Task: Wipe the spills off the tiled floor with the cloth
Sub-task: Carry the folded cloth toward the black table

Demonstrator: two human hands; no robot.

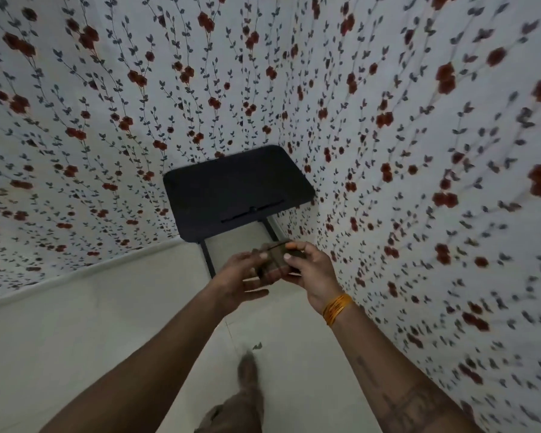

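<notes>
Both my hands meet in front of me above the pale tiled floor [91, 332]. My left hand [241, 276] and my right hand [310, 267] together hold a small dark brownish object [274, 257]. It is blurred, and I cannot tell whether it is the cloth. My right fingertips pinch its top edge while my left fingers curl around its left side. A small dark speck [257, 345] lies on the floor below the hands. No clear spill shows on the tiles.
A low black table [231, 185] on thin black legs stands in the corner just beyond my hands. Flowered wall covering [419, 151] closes in the left, back and right. My foot [247, 373] is on the floor near the bottom edge.
</notes>
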